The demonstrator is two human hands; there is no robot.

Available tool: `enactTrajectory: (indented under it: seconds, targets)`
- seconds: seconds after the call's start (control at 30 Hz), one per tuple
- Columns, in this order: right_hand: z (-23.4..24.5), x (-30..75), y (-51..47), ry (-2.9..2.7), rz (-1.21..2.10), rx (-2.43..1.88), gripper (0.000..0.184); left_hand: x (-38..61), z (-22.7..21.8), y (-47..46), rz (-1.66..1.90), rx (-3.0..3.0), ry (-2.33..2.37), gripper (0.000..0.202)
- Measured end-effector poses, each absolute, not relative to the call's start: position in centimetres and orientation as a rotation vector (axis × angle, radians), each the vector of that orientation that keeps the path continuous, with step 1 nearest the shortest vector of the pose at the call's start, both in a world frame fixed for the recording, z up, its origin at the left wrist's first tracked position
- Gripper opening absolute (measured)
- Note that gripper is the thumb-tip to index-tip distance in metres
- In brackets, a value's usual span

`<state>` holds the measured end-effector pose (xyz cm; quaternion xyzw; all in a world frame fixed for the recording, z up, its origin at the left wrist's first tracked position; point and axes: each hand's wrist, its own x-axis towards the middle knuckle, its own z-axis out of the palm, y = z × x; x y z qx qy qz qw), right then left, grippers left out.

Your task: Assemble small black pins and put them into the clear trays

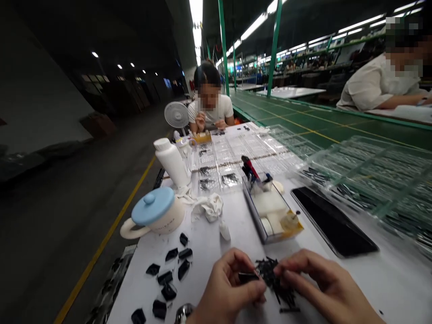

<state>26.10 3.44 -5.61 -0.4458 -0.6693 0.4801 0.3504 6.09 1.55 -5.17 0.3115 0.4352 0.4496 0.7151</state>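
Observation:
My left hand (229,285) is closed, pinching a small dark, glossy black piece (247,277) between thumb and fingers. Just right of it, a loose pile of thin black strips (269,272) lies on the white tabletop. Over the right side of that pile, the thumb and index finger of my right hand (320,276) are pinched together; whatever is between their tips is too small to make out. Several black angular pieces (165,277) are scattered on the table to the left of my hands. A shiny metal object (184,312) shows partly beside my left wrist.
A clear box (276,202) with a small bottle and tools stands ahead, beside a black phone (334,220). Left are a lidded mug (165,225), crumpled tissue (209,207) and a white bottle (172,162). Clear trays (378,162) line the right. A co-worker (216,105) sits opposite.

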Motion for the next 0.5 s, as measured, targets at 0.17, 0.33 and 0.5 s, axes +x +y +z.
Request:
enactTrajectory:
  seconds: [0.17, 0.33, 0.5]
  targets:
    - [-5.0, 26.54, 3.63, -1.52, 1.47, -1.125, 0.021, 6.39, -4.37, 1.43, 0.957, 0.67, 0.935, 0.04]
    - [-4.8, 26.21, 3.45, -1.39, 1.682, -1.071, 0.015, 6.51, -4.4, 1.2, 0.946, 0.654, 0.954, 0.038]
    - [-4.64, 26.04, 3.45, -1.499, 1.623, -1.069, 0.01, 6.47, -4.24, 1.07, 0.946, 0.719, 0.985, 0.034]
